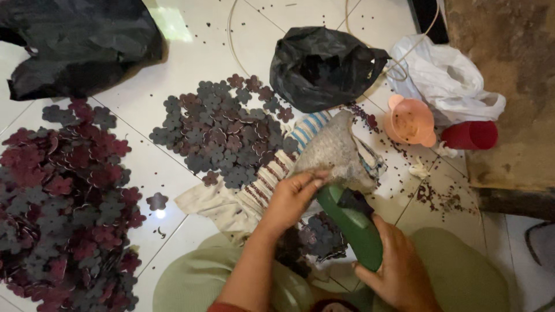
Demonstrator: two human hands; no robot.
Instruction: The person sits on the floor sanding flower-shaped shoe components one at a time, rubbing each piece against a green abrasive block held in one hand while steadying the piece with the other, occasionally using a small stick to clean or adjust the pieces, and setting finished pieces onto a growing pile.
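**Hands at work over the flower cut-outs**

Low in the frame, the right hand is clamped around a green tool. At centre, the left hand pinches a grey cloth. Flower-shaped cut-outs lie upper-centre.

White tiled floor, scattered with small dark specks. Large heap of maroon and grey flower-shaped cutouts at left; second, flatter spread at centre. Crumpled black bag top left, another black bag top centre. White plastic bag beside orange strainer and red cup.
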